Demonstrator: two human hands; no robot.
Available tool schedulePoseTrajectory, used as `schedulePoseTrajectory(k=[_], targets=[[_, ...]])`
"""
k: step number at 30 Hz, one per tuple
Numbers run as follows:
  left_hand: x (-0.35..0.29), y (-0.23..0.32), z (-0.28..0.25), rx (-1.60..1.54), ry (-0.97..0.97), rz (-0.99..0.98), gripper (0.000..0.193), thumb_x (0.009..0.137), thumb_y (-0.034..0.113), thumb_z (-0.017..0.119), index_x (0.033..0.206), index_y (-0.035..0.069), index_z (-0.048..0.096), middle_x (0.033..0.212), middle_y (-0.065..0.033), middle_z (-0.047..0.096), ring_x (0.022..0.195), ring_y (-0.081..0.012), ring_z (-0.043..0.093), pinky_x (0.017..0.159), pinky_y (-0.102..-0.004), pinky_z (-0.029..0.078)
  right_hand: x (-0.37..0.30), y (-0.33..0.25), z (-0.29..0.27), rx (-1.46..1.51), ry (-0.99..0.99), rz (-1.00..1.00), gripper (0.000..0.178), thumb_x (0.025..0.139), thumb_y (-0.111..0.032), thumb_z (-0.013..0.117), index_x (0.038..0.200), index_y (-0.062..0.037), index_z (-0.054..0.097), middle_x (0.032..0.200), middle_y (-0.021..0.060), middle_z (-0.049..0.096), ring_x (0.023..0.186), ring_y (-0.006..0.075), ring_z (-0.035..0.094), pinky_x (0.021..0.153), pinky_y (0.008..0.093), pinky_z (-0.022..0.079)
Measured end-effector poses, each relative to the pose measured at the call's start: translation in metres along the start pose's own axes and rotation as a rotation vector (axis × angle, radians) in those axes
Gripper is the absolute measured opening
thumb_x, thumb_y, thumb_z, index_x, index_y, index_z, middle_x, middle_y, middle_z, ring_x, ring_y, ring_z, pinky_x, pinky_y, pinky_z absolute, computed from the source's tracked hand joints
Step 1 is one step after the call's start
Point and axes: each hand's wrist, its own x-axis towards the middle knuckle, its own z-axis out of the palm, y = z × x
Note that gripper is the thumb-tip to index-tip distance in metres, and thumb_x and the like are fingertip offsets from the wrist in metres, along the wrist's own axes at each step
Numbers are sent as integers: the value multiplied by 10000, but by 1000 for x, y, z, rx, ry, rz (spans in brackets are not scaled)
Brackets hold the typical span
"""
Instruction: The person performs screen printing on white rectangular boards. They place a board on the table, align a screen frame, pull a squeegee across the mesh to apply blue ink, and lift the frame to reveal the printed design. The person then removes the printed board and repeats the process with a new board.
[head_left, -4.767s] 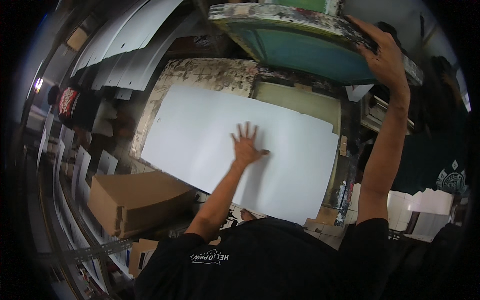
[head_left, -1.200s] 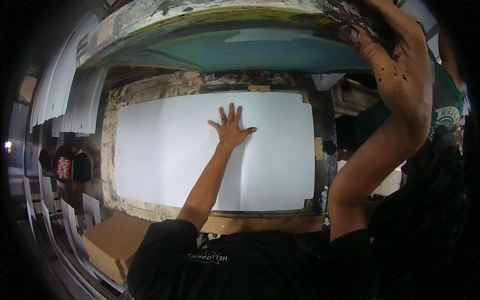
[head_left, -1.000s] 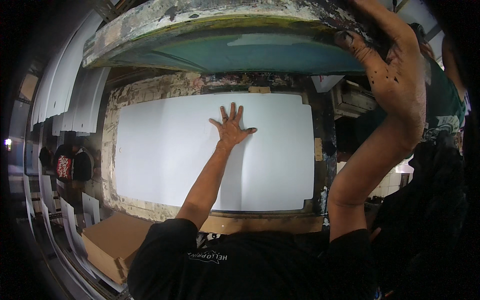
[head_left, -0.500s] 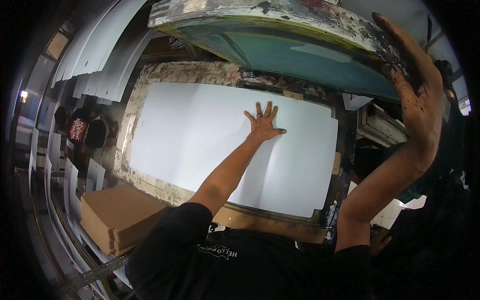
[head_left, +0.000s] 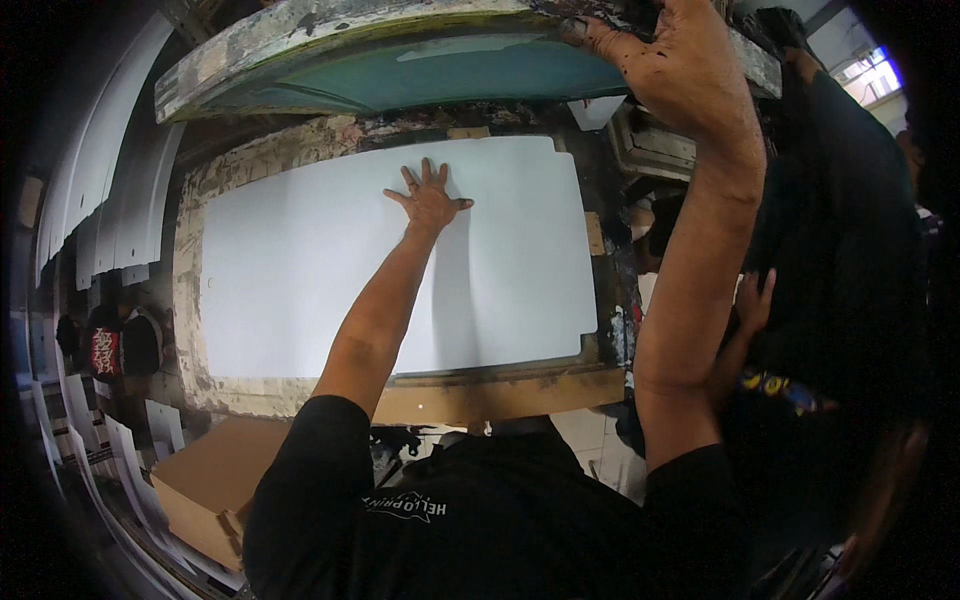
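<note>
My left hand point(head_left: 430, 205) lies flat with fingers spread on a large white sheet point(head_left: 300, 280) with notched right corners. Nothing is held in it. The sheet covers most of a paint-stained printing table point(head_left: 190, 220). Along the far side, a screen-printing frame point(head_left: 400, 25) with blue-green mesh point(head_left: 430, 75) stands raised and tilted above the table. Its worn, paint-spattered edge is gripped by my right hand point(head_left: 690, 85) towards the right end. That thumb presses on the frame's near face, while the other fingers are mostly cut off or hidden.
At the lower left sits a stack of brown cardboard point(head_left: 215, 470). White sheets point(head_left: 110, 150) hang along the left, beyond which a person point(head_left: 125, 345) is partly visible. Close on my right stands another person in dark clothes point(head_left: 840, 250), one hand point(head_left: 757, 300) beside my forearm.
The whole view has shifted, so the table and sheet appear further left. My left hand stays flat on the sheet, my right still on the frame. The person at right shows more fully.
</note>
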Motion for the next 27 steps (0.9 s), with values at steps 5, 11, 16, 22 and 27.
schedulePoseTrajectory(k=[5,11,16,22,27], targets=[[-35,2,-4,-247,525,31,962,814,635,684,1563,173,295,1621,-104,270,1500,-397,190,1078,-776,154,-19,-14,-4,62,-136,11,560,744,-11,677,1302,-49,637,1277,220,647,1122,313,635,1020,411,458],[-164,-62,-56,-1187,1199,179,930,794,376,825,1512,9,362,1094,-76,641,1031,-228,595,944,-394,467,-92,-17,12,-280,-39,-148,634,675,-61,725,1295,-182,671,1131,129,681,1049,303,598,905,407,425],[-275,-112,-61,-1761,1145,485,1254,644,248,944,1577,-3,145,1028,-56,600,960,-189,587,857,-306,502,-176,-51,29,-196,-153,-45,630,636,-85,722,1264,-121,679,1130,92,656,1061,281,577,910,440,370],[-319,-125,19,-1721,747,-18,1053,584,9,926,1481,-49,378,1190,-97,589,1129,-216,587,998,-331,491,-250,-77,59,-158,-492,149,633,654,-84,730,1282,-84,650,1171,122,644,1111,300,574,938,454,375],[-328,-130,112,-1167,927,-28,838,581,26,866,1341,-79,526,1190,-147,590,1075,-268,593,938,-371,477,-212,-30,101,76,-577,268,676,708,-66,756,1357,-31,571,1307,204,589,1239,385,529,1033,465,392]])
